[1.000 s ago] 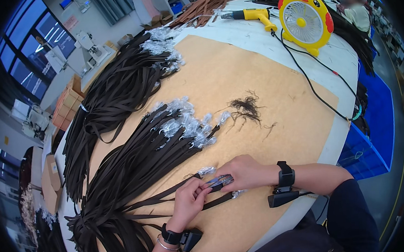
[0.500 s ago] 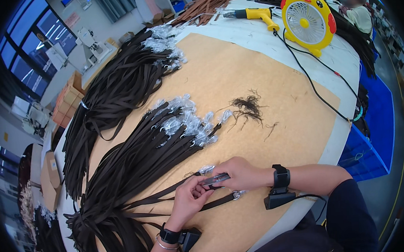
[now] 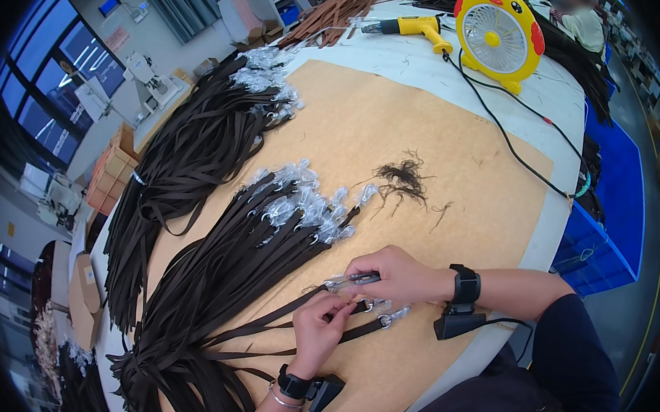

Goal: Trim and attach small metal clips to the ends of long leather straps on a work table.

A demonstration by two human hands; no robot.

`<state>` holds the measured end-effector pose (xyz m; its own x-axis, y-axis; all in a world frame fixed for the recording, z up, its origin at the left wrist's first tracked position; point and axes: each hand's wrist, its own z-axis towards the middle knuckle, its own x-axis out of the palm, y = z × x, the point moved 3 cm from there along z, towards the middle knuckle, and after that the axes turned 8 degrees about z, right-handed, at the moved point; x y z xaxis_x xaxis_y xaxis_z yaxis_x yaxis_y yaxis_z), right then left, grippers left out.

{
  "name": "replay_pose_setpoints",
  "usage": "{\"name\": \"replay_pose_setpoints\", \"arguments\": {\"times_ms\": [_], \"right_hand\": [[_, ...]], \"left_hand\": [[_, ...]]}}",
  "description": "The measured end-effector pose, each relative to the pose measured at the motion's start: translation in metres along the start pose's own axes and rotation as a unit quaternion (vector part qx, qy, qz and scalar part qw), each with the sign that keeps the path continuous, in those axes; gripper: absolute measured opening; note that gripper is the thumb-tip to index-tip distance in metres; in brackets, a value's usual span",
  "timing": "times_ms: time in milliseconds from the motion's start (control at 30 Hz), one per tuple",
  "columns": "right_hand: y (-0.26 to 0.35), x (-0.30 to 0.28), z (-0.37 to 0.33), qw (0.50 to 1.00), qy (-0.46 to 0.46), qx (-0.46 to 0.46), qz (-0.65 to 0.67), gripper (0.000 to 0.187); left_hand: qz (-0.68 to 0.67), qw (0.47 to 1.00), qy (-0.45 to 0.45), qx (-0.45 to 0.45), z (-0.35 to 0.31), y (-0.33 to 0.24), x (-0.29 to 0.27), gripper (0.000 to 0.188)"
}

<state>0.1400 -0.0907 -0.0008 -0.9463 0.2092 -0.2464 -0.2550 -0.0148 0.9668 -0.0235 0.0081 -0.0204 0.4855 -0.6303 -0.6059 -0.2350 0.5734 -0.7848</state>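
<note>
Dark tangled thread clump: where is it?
In the head view, the dark tangled thread clump lies right of centre on the tan sheet, right of the plastic-wrapped black strap ends, beyond the right hand.

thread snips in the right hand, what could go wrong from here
The thread snips sit close to the left hand, so a slip might nick it. They also lie near the end of the upper black strap and might snag it. The loose threads could scatter onto the nearby strap bundle.

One hand tool [image 3: 366, 278] — one fan [image 3: 494, 38]
</note>
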Motion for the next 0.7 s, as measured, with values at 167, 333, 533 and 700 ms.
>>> {"name": "replay_pose_setpoints", "arguments": {"times_ms": [167, 333, 533, 700], "right_hand": [[0.006, -0.017, -0.019, 0.971, -0.024, -0.122, -0.206, 0.025], [0.003, -0.012, -0.024, 0.937, 0.068, -0.158, -0.303, 0.024], [0.000, -0.006, -0.024, 0.932, 0.096, -0.188, -0.293, 0.020], [0.006, -0.003, -0.024, 0.926, 0.100, -0.193, -0.308, 0.019]], "left_hand": [[-0.034, 0.999, -0.004, -0.030, -0.002, -0.001, 0.000, 0.004], [-0.031, 0.999, 0.017, -0.033, -0.003, 0.003, 0.000, 0.006], [-0.024, 0.999, 0.018, -0.020, -0.004, 0.002, 0.000, 0.007], [-0.016, 1.000, 0.017, -0.016, -0.005, 0.003, 0.002, 0.007]]}}
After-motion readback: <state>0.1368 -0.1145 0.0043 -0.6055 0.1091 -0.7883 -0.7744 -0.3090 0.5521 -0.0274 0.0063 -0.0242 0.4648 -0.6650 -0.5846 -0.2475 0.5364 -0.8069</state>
